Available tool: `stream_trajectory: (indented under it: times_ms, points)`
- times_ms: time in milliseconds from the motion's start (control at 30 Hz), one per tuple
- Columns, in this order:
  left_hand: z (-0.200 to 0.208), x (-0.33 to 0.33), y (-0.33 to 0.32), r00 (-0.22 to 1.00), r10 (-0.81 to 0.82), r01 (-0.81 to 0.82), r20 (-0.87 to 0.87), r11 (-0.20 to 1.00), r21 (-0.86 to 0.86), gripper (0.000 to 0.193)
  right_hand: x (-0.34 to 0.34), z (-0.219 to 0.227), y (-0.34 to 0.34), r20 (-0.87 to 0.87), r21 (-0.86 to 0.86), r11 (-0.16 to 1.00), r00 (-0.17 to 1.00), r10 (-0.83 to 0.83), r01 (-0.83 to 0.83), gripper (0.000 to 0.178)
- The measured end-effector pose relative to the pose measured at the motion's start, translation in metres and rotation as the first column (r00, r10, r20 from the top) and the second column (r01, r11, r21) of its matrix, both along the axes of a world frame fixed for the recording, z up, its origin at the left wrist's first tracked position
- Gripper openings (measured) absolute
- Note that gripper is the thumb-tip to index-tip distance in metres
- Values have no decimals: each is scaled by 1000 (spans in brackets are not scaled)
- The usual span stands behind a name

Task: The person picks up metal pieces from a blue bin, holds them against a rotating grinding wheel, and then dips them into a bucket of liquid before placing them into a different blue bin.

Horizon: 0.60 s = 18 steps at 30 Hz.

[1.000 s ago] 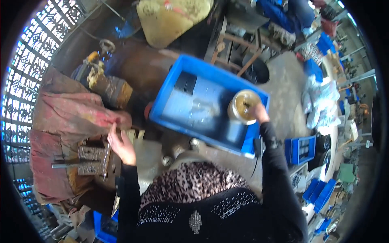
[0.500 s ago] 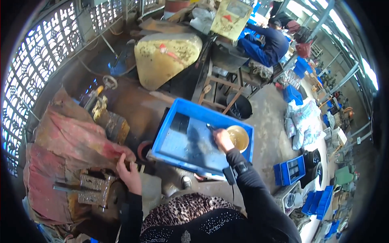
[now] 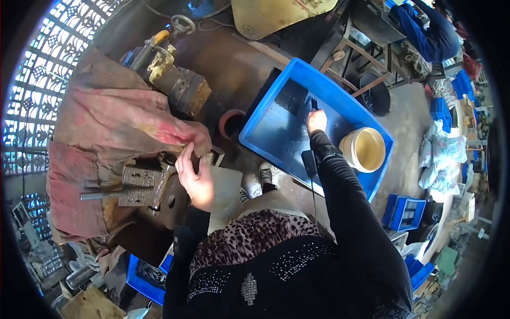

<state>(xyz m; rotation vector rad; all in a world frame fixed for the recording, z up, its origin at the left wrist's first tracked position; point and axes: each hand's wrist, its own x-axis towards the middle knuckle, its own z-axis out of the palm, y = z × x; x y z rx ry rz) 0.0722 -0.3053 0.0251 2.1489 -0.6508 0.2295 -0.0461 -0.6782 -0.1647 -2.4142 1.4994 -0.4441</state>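
Observation:
My right hand (image 3: 317, 122) reaches into a blue plastic crate (image 3: 258, 118), fingers closed on a small dark piece (image 3: 314, 103) that juts out past them. To its right in the same crate stands a cream-coloured tub (image 3: 348, 151), its inside yellowish. A dark flat stack (image 3: 285, 102) lies toward the crate's far left corner. My left hand (image 3: 195, 179) is raised with fingers spread beside the edge of a stained reddish cloth (image 3: 114, 114). Just left of that hand is a greasy metal block (image 3: 139, 186) with a rod sticking out of it.
A machine part with a handwheel (image 3: 183, 24) stands beyond the cloth. A second blue crate (image 3: 405, 212) and pale bags (image 3: 443, 154) lie on the floor at right. At the far right sits another person (image 3: 433, 34) in dark blue. A wooden-framed stand (image 3: 366, 58) adjoins my crate.
The view has shifted, putting the crate higher and farther right. My right hand has moved left, away from the tub, still with the dark piece. My left hand stays by the cloth.

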Motion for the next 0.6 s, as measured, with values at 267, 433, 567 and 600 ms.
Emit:
stream_trajectory:
  times_ms: [267, 433, 567, 600]
  points:
    - [2, 0, -2, 1000, -25, 26, -14, 998, 63, 40, 38, -7, 2, -92, 385, 868, 949, -301, 313, 42]
    - [2, 1, -5, 1000, 5, -5, 8, 997, 80, 42, 46, 5, -1, -253, 378, 875, 943, -217, 303, 47]
    - [2, 1, -6, 1000, 14, -13, -1, 995, 99, 43, 51, 3, -6, -283, 381, 886, 945, -162, 265, 51]
    - [2, 1, -6, 1000, 12, -13, 8, 994, 107, 43, 52, 2, -6, -281, 378, 888, 946, -161, 263, 52]
